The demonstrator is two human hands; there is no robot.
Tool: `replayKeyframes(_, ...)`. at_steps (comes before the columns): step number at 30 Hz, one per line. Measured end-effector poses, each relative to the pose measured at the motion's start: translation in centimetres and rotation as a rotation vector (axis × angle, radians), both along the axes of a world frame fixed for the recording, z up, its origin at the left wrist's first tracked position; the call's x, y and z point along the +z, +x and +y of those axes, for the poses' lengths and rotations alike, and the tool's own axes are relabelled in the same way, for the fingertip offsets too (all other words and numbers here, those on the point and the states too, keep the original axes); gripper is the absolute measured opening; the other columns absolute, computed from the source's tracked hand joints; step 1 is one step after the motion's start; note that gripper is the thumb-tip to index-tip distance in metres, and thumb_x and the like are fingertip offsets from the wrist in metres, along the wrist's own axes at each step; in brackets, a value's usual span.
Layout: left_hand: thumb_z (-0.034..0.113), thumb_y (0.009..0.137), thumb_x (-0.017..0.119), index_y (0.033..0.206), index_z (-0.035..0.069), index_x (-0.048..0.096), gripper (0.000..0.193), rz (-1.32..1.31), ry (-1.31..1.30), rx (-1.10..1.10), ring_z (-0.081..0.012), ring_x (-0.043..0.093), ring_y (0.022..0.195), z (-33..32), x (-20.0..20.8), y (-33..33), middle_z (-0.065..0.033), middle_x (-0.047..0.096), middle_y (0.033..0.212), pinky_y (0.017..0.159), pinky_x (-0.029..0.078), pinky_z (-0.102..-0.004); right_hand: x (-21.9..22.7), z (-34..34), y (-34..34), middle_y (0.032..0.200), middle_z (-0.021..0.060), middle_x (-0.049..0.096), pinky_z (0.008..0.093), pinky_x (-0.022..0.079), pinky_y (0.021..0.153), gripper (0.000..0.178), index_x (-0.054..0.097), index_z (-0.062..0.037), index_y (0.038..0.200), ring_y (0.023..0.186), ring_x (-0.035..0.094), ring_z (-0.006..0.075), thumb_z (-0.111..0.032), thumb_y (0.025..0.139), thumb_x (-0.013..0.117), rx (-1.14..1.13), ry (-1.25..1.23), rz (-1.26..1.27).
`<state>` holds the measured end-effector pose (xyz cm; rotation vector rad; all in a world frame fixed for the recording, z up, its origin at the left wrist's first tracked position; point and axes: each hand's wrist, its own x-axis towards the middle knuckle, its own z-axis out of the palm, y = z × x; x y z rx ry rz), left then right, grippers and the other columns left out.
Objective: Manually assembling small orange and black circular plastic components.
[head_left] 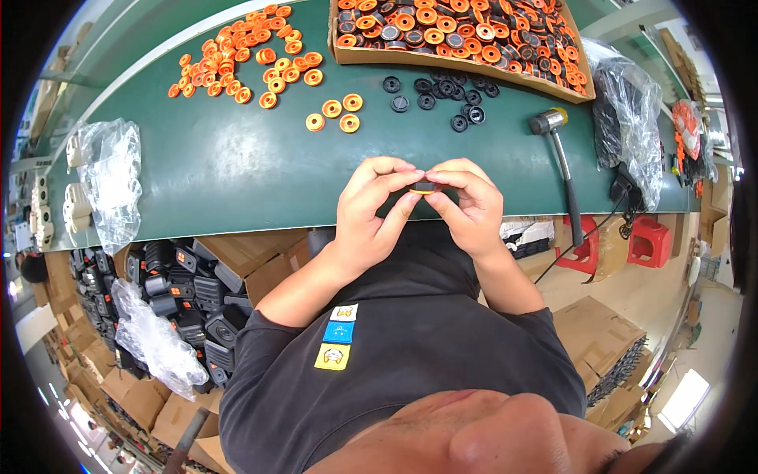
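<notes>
No legible lettering; only small, possibly pictorial patches on the dark shirt.

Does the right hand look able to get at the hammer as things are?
Probably yes: the hammer lies off to the right of the right hand, with only green tabletop between them. That hand is pinching a small black-and-orange wheel, though, so it would likely have to let go first.

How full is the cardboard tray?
Full where visible: orange and black round parts crowd the cardboard tray, overlapping and hiding its floor.
</notes>
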<state>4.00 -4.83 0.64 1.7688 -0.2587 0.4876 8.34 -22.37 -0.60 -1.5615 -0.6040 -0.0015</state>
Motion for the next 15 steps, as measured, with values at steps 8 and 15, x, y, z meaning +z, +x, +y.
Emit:
replayKeyframes(8,-0.001,0.083,0.074,0.107,0.0,0.069,0.024,-0.056,0.015,0.029,-0.024,0.065,0.08,1.4,-0.9,-0.4,-0.0117,0.067,0.092,0.068,0.053,-0.0314,1.9,2.4,-0.2,0.092,0.0139,0.07,0.0316,0.054,0.07,0.018,0.069,0.0005,0.093,0.077,0.068,0.0254,-0.001,0.078,0.079,-0.055,-0.182,-0.224)
replayKeyframes(15,-0.003,0.081,0.073,0.098,0.0,0.068,0.018,-0.167,-0.009,0.015,-0.0239,0.065,0.077,1.5,-1.9,-1.6,-0.0145,0.067,0.092,0.066,0.052,-0.0313,1.8,1.4,0.1,0.085,0.013,0.069,0.0321,0.053,0.064,0.02,0.068,0.0009,0.091,0.073,0.068,0.0242,-0.001,0.075,0.081,0.169,-0.173,-0.149)
